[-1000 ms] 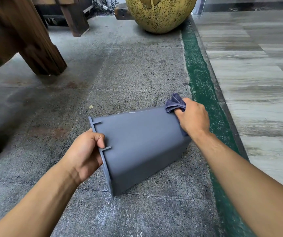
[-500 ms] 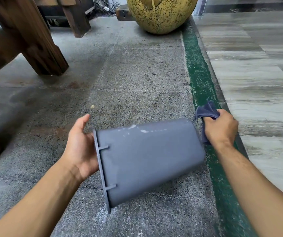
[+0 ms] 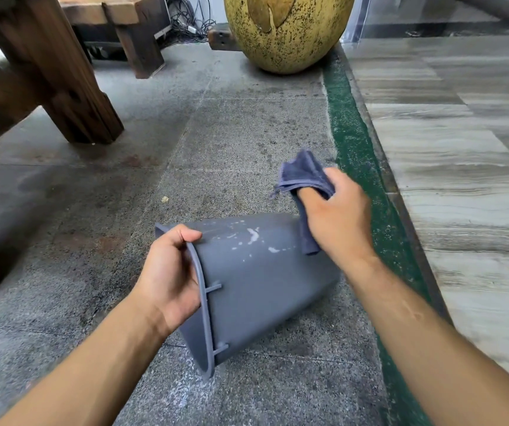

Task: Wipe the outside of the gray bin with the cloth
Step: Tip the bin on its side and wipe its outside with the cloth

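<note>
Left hand (image 3: 170, 273) clamped on the rim of the bin (image 3: 259, 281), thumb over the edge. Bin tipped on its side on the stone floor (image 3: 222, 142), long axis running left to right, open mouth toward the wearer's left, base toward the green strip (image 3: 354, 142). White smears on the upper wall. Right hand (image 3: 336, 216) clutching the cloth (image 3: 304, 179), raised above the base end.

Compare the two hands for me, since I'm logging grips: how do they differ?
The left hand grips the rim of the gray plastic bin lying on its side; the right hand holds the bunched blue-gray cloth. The left sits at the bin's open end, the right over its closed end. Both are bare, with curled fingers.
</note>
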